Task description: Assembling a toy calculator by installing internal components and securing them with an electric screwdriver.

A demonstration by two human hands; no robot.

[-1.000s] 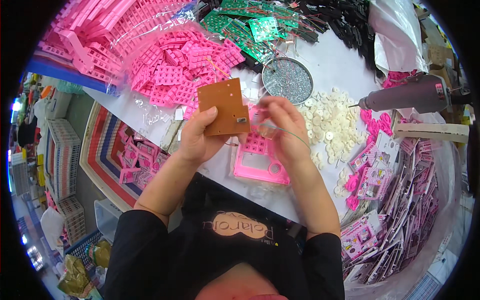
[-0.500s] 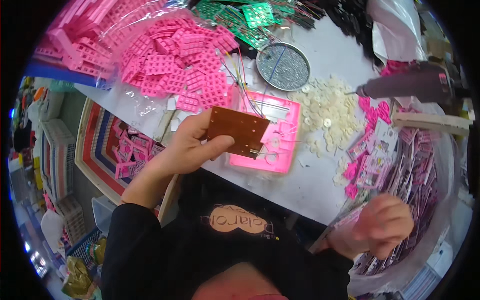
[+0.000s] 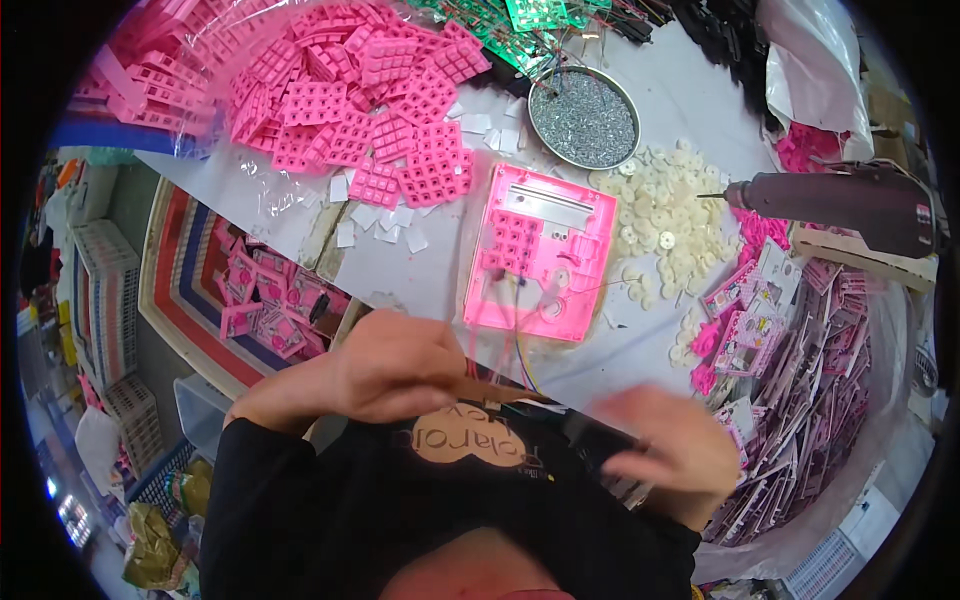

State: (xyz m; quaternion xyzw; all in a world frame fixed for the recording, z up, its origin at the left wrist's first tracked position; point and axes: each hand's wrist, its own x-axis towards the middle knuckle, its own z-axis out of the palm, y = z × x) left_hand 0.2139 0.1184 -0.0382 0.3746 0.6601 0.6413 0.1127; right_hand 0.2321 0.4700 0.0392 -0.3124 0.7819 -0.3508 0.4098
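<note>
- Casing (image 3: 550, 260) on table (image 3: 385, 285), ahead, between left fingers (image 3: 425, 350) and right fingers (image 3: 635, 410)
- Keypad heap (image 3: 375, 100) beyond left fingers
- Dish (image 3: 585, 118) beyond casing from fingers
- Power screwdriver (image 3: 830, 208) ahead-right of right fingers

Assembly workshop: power screwdriver (image 3: 835, 208), heaped circuit boards (image 3: 535, 13)

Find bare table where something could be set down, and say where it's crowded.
Free: a patch between the dish, black parts and disks; another below the white squares, left of the casing. Crowded: the upper left, heaped with pink keypads, and right of the casing, covered in disks.
</note>
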